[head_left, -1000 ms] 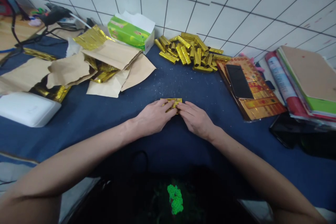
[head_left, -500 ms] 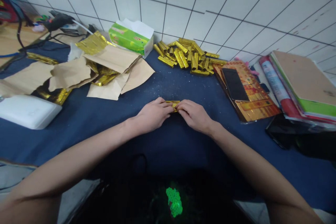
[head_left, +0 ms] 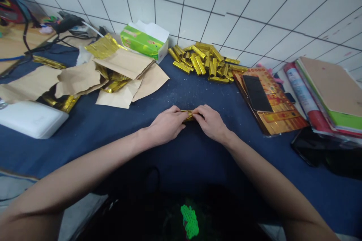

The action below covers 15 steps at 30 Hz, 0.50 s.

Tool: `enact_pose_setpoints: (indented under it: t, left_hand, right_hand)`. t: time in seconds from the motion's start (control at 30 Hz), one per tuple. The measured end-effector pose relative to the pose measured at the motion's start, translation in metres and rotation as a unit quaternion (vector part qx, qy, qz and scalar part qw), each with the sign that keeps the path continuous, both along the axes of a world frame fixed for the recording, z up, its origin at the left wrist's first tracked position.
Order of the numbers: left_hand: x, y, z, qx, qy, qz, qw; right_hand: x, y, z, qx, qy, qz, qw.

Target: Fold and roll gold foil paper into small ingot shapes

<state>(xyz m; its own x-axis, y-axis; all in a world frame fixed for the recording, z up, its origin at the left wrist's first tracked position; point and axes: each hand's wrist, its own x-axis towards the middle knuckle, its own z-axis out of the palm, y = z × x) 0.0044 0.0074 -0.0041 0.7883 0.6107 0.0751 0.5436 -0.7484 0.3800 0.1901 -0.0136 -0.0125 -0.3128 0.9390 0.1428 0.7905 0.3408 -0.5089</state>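
Between my hands, low on the dark blue cloth (head_left: 158,94), lies a small strip of gold foil paper (head_left: 189,115), folded narrow. My left hand (head_left: 169,124) has its fingers closed on the strip's left end. The right end is pinched by the thumb and fingers of my right hand (head_left: 209,121). Both hands cover most of the strip, so its folds hardly show. Beyond them, against the wall, rests a heap of gold foil paper rolls (head_left: 202,60), small and flattened, some with open ends.
Torn brown paper (head_left: 124,64) with gold foil sheets (head_left: 103,46) lies at left, near a white case (head_left: 35,119). A green tissue box (head_left: 144,41) stands at the tiled wall. At right, a phone (head_left: 256,93) rests on a gold-red packet (head_left: 283,115), beside stacked notebooks (head_left: 330,86).
The view has shifted slightly, so the surroundings sit a little further right. My hands stay on the gold strip, and less of it shows between my fingers.
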Motion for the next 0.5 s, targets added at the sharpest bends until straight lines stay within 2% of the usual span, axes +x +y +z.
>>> enact_pose_setpoints:
  t: [0.07,0.2,0.3,0.37,0.5]
  left_hand:
    - [0.000,-0.002,-0.001,0.004,-0.006,0.003,1.000]
    - [-0.001,-0.002,-0.002,-0.013,-0.021,0.054,0.998]
    - [0.000,0.005,0.001,-0.036,-0.027,0.038,0.998]
    - [0.002,0.012,0.004,-0.060,-0.031,0.040,0.997]
    - [0.005,0.020,0.009,-0.130,-0.039,0.081,0.987]
  right_hand:
    - [-0.001,0.001,-0.001,-0.007,-0.009,-0.006,1.000]
    - [-0.001,0.002,0.003,-0.044,-0.015,-0.023,0.999]
    - [-0.002,0.005,0.008,-0.087,-0.009,-0.048,0.995]
    - [-0.003,0.008,0.011,-0.106,-0.006,-0.059,0.993]
    - [-0.003,0.013,0.013,-0.117,-0.005,-0.063,0.991]
